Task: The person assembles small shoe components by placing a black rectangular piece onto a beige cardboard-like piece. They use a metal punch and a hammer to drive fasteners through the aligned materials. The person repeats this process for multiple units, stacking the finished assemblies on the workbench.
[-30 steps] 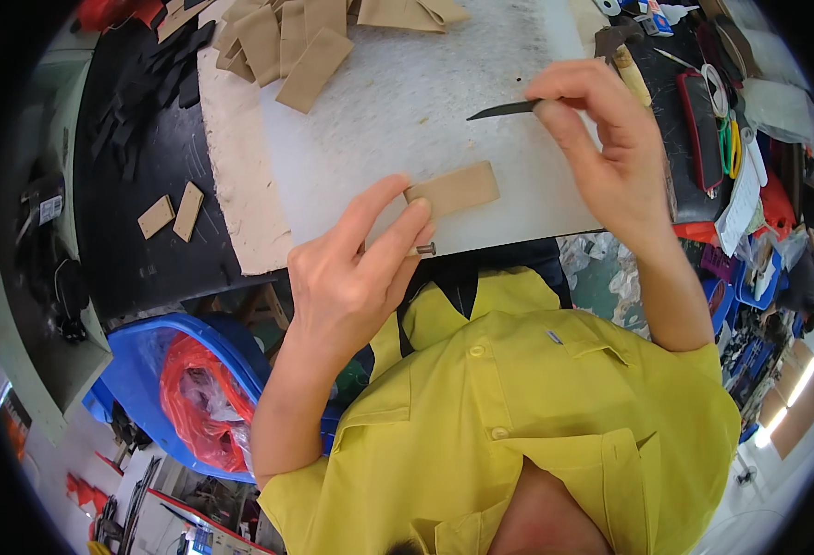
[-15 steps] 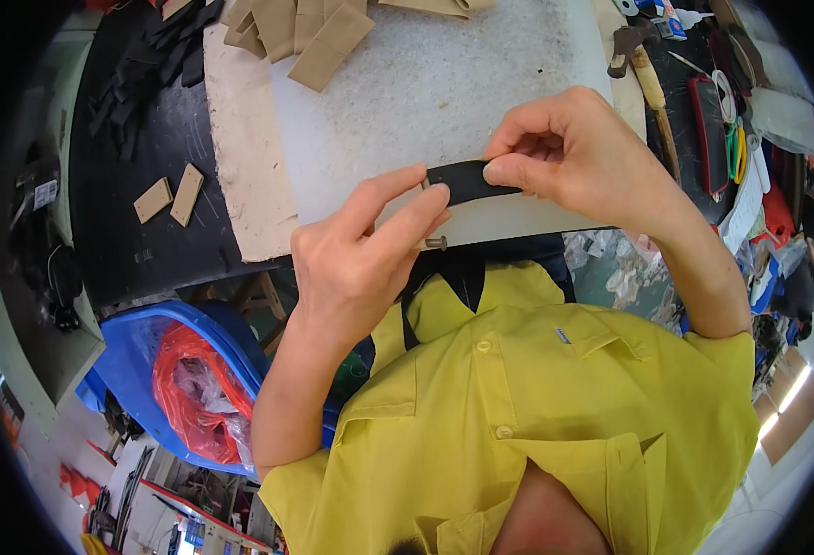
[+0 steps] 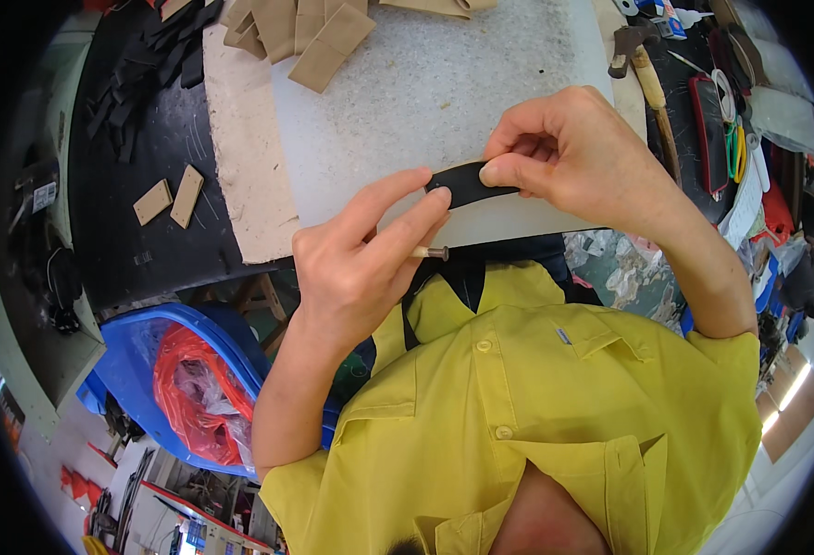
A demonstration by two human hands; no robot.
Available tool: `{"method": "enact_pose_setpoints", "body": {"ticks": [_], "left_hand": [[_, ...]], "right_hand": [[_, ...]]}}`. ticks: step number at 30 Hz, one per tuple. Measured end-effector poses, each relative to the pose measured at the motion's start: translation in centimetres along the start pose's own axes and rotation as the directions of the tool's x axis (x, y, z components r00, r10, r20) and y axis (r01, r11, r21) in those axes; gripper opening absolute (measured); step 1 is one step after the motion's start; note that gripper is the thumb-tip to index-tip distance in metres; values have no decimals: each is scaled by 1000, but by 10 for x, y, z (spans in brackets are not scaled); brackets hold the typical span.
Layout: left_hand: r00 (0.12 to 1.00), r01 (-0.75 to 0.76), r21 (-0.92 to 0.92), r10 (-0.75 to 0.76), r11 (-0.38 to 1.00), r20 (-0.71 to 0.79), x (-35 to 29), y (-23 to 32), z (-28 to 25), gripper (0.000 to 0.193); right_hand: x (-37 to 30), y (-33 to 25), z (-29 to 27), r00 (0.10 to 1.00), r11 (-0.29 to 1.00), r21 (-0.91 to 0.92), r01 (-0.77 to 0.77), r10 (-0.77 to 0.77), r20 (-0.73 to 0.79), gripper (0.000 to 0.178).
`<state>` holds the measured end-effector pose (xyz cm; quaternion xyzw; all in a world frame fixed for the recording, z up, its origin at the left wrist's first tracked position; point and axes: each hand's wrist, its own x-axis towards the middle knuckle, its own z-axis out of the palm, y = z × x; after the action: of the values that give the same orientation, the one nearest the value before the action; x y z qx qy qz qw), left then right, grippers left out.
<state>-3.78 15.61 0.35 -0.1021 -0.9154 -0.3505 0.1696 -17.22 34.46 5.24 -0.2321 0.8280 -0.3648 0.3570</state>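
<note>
A short black strip (image 3: 469,185), slightly curved, is stretched between my hands just above the near part of the whitish work sheet (image 3: 370,120). My left hand (image 3: 351,259) grips its left end with the fingertips; a slim pale rod with a dark, flat end (image 3: 434,252) sticks out from under the same hand, its other end hidden. On the strip's right end, my right hand (image 3: 587,162) pinches with thumb and curled fingers. Tan strips (image 3: 333,46) lie in a pile at the sheet's far edge.
Two small tan plates with holes (image 3: 186,196) and a heap of black strips (image 3: 148,74) lie on the black table at left. A hammer (image 3: 649,79) rests at far right, beside a red-edged case (image 3: 708,134). Below left stands a blue bin (image 3: 129,370) with a red bag.
The strip tilts slightly differently between my fingers. The rod under my left hand has shifted a little to the right and down. Both hands keep their grip.
</note>
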Motion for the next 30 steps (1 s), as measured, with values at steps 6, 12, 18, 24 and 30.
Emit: {"method": "enact_pose_setpoints", "body": {"ticks": [6, 12, 18, 24, 30], "left_hand": [[998, -8, 79, 3, 997, 63, 4, 5, -1, 30], [998, -31, 90, 26, 995, 56, 5, 5, 0, 30], [999, -14, 60, 12, 998, 40, 4, 6, 1, 29], [1000, 0, 43, 0, 999, 22, 2, 5, 3, 29], [1000, 12, 28, -13, 1000, 26, 2, 5, 3, 29]], "right_hand": [[-5, 0, -7, 956, 931, -288, 224, -267, -121, 20], [-19, 26, -15, 722, 737, -402, 543, -654, -224, 20], [-27, 35, 3, 844, 860, -231, 455, -499, -197, 60], [-28, 38, 5, 876, 895, -170, 413, -441, -194, 65], [-27, 36, 5, 873, 889, -203, 410, -447, -194, 63]]}}
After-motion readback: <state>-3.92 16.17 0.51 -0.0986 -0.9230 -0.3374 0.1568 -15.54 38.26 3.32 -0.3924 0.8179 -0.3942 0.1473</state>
